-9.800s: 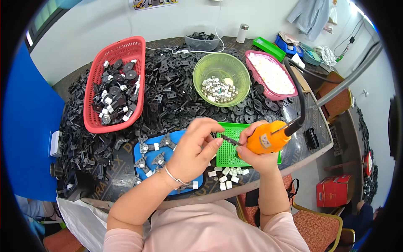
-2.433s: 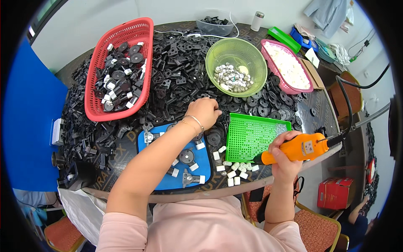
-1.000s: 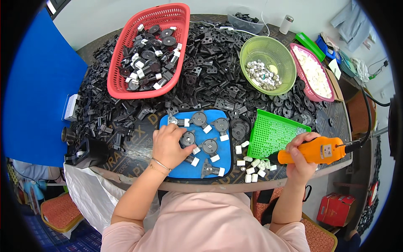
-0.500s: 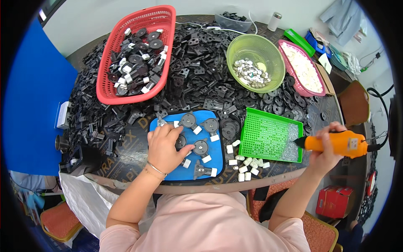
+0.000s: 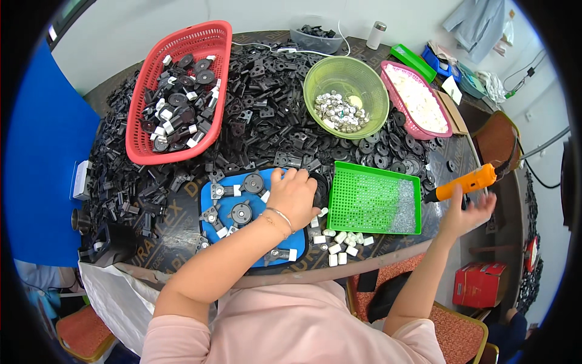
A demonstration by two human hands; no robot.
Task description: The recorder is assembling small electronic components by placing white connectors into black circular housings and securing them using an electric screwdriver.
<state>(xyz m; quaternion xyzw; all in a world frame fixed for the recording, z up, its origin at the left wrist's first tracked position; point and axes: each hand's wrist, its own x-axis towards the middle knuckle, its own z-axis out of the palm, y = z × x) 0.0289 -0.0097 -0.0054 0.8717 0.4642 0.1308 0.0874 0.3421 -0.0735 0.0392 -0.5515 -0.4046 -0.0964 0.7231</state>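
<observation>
My left hand (image 5: 293,199) is bent over the right side of a blue mat (image 5: 242,202), fingers curled down together. Whatever lies under the fingers is hidden. Beside it on the mat are black wheel-and-bracket assemblies with white end pieces, among them a disc (image 5: 241,213) and another disc (image 5: 253,182). A bracket (image 5: 279,255) with a white end lies near the mat's front edge. My right hand (image 5: 465,217) is raised with its fingers spread. Just above it, an orange electric screwdriver (image 5: 465,183) hangs tilted, its black tip toward a green tray (image 5: 357,227).
Loose black parts (image 5: 260,115) pile across the table. Behind stand a red basket (image 5: 225,73) of assemblies, a green basket (image 5: 379,82) of small metal pieces and a pink basket (image 5: 445,130) of white pieces. White blocks (image 5: 341,246) lie before the tray. A cable hangs at right.
My left hand has moved from the mat's left-middle to its right side. My right hand has let go of the electric screwdriver, which now hangs tilted. The whole view has shifted slightly.
</observation>
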